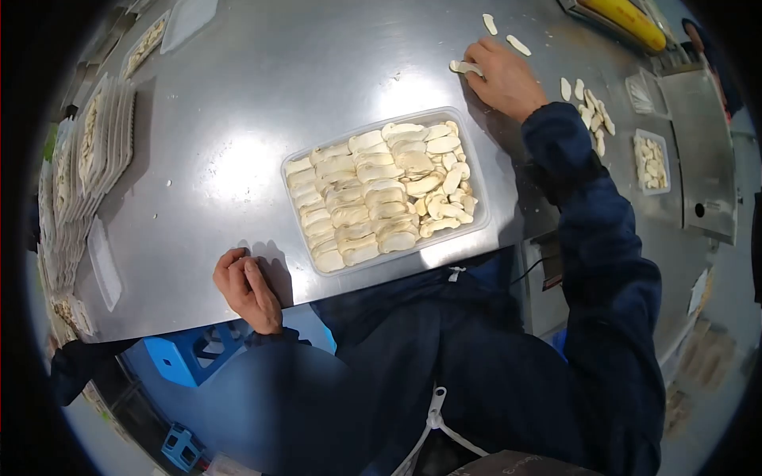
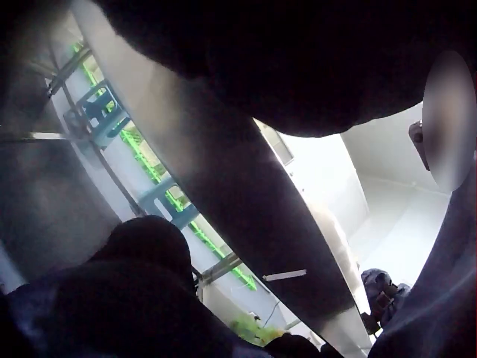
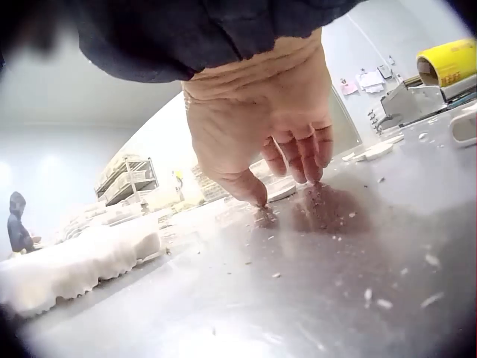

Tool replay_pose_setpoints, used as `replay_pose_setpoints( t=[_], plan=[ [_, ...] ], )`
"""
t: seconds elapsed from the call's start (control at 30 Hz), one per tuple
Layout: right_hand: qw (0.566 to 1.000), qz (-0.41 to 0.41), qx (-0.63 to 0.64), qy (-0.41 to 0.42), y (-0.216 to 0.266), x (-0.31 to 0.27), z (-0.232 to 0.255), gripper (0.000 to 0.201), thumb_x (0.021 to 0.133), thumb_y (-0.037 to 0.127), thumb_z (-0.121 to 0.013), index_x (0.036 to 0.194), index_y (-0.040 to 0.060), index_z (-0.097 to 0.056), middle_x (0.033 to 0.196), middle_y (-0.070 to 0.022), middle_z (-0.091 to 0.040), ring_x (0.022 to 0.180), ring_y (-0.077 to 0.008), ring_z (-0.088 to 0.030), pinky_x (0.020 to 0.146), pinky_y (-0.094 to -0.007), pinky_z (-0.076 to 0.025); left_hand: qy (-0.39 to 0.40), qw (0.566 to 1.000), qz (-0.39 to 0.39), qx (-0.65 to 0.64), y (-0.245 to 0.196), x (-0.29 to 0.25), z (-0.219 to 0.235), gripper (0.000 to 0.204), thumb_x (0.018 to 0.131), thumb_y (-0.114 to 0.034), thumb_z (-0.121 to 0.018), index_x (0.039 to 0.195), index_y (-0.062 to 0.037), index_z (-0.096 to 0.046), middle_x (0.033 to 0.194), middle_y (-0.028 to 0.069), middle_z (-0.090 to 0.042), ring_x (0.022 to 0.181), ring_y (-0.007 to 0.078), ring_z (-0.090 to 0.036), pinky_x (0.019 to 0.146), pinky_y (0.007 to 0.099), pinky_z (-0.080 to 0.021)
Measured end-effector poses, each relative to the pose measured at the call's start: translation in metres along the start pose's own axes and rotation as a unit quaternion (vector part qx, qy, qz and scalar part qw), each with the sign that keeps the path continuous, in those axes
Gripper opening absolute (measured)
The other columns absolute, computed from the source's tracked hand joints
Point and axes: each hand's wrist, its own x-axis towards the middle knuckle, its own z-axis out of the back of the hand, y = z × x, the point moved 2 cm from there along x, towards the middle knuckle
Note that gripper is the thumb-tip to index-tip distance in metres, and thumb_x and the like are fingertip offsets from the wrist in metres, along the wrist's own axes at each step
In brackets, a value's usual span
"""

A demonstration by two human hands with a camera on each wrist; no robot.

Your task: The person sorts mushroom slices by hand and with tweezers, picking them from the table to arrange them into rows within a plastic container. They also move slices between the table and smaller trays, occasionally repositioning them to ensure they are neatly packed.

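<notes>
At the far right of the steel table my right hand [image 1: 506, 78] pinches a pale mushroom slice [image 1: 460, 67] between thumb and fingers. In the right wrist view the fingertips are right at the tabletop, and the slice [image 3: 282, 192] shows beside the thumb. A clear plastic tray [image 1: 477, 170] lies in front of me, filled with overlapping rows of mushroom slices [image 1: 349, 194] and a looser heap on its right side. My left hand [image 1: 248, 287] rests at the table's near edge, left of the tray, its fingers loosely curled around nothing. Dark sleeve fills much of the left wrist view.
Two loose slices [image 1: 518, 45] lie beyond my right hand, with a small pile of slices [image 1: 595, 119] further right. A small filled tray [image 1: 652, 163] stands at the right edge. Stacked filled trays [image 1: 103, 143] rise at the left. A yellow roll [image 1: 627, 22] sits at the back right.
</notes>
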Motion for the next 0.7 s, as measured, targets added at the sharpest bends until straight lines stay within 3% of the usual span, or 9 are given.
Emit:
replay_pose_setpoints(
  t=[0.2, 0.4, 0.5, 0.7],
  plan=[
    [1.0, 0.018, -0.006, -0.01, 0.014, -0.011, 0.02, 0.017, 0.081, 0.012, -0.063, 0.093, 0.0006, -0.058, 0.091, -0.0166, -0.058, 0.085, -0.0376, -0.059, 0.076, -0.0459, -0.048, -0.01, 1.0, 0.009, -0.019, 0.001, -0.002, -0.002, 0.019, 0.1, -0.012, -0.055, 0.088, 0.0016, -0.063, 0.112, 0.0151, -0.058, 0.103, 0.0273, -0.053, 0.088, 0.0356, -0.045],
    [0.982, 0.151, 0.113, -0.023, 0.123, -0.066, 0.05, 0.024, 0.075, 0.004, -0.07, 0.096, 0.0015, -0.058, 0.091, -0.0139, -0.058, 0.085, -0.0323, -0.059, 0.075, -0.0416, -0.048, 0.001, 1.0, -0.015, 0.013, -0.002, 0.001, 0.001, 0.02, 0.1, -0.012, -0.055, 0.088, 0.0016, -0.063, 0.111, 0.0151, -0.058, 0.103, 0.0274, -0.053, 0.088, 0.0357, -0.044],
    [0.981, 0.136, 0.137, 0.018, 0.136, -0.073, 0.036, 0.026, 0.075, 0.004, -0.07, 0.098, 0.0009, -0.058, 0.092, -0.0137, -0.057, 0.085, -0.032, -0.058, 0.076, -0.0406, -0.048, -0.005, 1.0, -0.011, -0.003, -0.001, 0.0, 0.0, 0.019, 0.099, -0.012, -0.055, 0.088, 0.0017, -0.063, 0.111, 0.0152, -0.059, 0.102, 0.0272, -0.053, 0.088, 0.0356, -0.044],
    [0.981, 0.151, 0.118, 0.007, 0.133, -0.069, 0.024, 0.029, 0.076, 0.005, -0.071, 0.101, 0.0001, -0.058, 0.094, -0.0144, -0.057, 0.086, -0.032, -0.058, 0.077, -0.0397, -0.048, -0.012, 1.0, -0.018, -0.012, 0.001, -0.001, -0.001, 0.019, 0.099, -0.012, -0.055, 0.088, 0.0018, -0.063, 0.111, 0.0151, -0.059, 0.101, 0.0266, -0.054, 0.087, 0.0352, -0.045]
  ],
)
